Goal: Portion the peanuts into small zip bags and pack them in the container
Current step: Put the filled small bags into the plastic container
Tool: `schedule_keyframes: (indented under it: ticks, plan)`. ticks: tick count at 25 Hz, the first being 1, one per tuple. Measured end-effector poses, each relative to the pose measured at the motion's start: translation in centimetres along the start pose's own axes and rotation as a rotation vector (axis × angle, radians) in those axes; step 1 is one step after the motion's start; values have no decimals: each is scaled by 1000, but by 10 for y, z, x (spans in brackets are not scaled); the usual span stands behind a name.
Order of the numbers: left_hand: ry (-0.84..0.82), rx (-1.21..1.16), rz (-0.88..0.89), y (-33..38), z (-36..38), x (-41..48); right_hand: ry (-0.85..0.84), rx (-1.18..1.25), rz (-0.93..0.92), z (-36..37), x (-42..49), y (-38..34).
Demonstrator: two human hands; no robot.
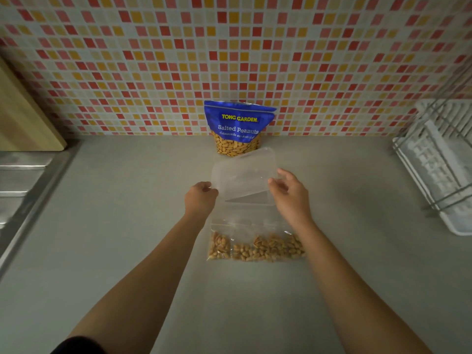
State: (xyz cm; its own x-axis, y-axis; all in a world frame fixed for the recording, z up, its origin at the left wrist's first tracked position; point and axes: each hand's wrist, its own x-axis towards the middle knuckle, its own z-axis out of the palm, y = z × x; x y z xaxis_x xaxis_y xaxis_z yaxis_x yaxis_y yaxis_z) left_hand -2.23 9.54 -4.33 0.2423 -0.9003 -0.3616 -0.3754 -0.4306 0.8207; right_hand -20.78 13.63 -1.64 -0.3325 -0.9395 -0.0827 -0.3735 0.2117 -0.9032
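A blue bag of salted peanuts (238, 127) stands upright against the tiled wall, its top open. In front of it sits a clear plastic container (251, 200) whose translucent lid (245, 175) is tilted up. My left hand (201, 198) pinches the lid's left corner and my right hand (290, 191) pinches its right corner. Nearer to me, small clear zip bags with peanuts (255, 246) lie side by side on the grey counter (127, 226), between my two forearms.
A steel sink (23, 180) borders the counter on the left, with a wooden cutting board (23, 118) leaning behind it. A white dish rack with wire frame (439, 162) stands at the right. The mosaic tile wall (229, 47) closes off the back.
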Motion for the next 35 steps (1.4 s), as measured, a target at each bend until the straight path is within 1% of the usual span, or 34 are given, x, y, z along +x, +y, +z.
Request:
schedule_keyframes:
  ticks: [3, 5, 6, 8, 10, 13, 16, 21, 23, 25, 26, 27, 29, 30, 31, 32, 33, 35]
  plan:
    - [-30, 6, -1, -4, -1, -3, -25, 40, -17, 2, 0, -7]
    - [-94, 35, 36, -6, -1, -5, -24, 49, -17, 4, 2, -9]
    - [-136, 97, 78, -8, -1, -6, -25, 53, -10, 5, 3, -9]
    - [-175, 325, 218, -14, 1, -9, -33, 67, 1, 6, 2, -8]
    - [-126, 546, 374, -22, 6, -13, -43, 76, 5, 6, 0, -6]
    - [-41, 712, 498, -28, 11, -18, -65, 82, 22, 4, -4, -6]
    - [17, 734, 540, -29, 12, -19, -78, 119, 31, 6, -3, -7]
    - [70, 656, 572, -28, 9, -22, -95, 215, 47, 10, -1, -11]
    - [120, 602, 585, -28, 8, -22, -100, 283, 69, 10, -1, -14]
    - [167, 606, 612, -26, 6, -22, -124, 309, 71, 8, -1, -17]
    - [178, 611, 615, -24, 4, -23, -136, 281, 57, 6, 0, -16]
    - [180, 603, 606, -22, 3, -23, -149, 193, 27, 4, 1, -14]
    - [185, 560, 580, -19, 0, -22, -170, -116, -88, 0, 1, -5]
    - [200, 534, 572, -18, -2, -22, -149, -236, -130, 0, 0, 1]
    - [219, 505, 586, -18, -4, -22, -123, -266, -125, -1, -2, 6]
    - [241, 492, 633, -18, -6, -21, -99, -185, -73, -3, -5, 7]
    - [265, 509, 703, -19, -7, -20, -87, 1, 20, -5, -8, 3]
    - [312, 588, 844, -20, -8, -16, -124, 441, 208, -9, -5, -6]
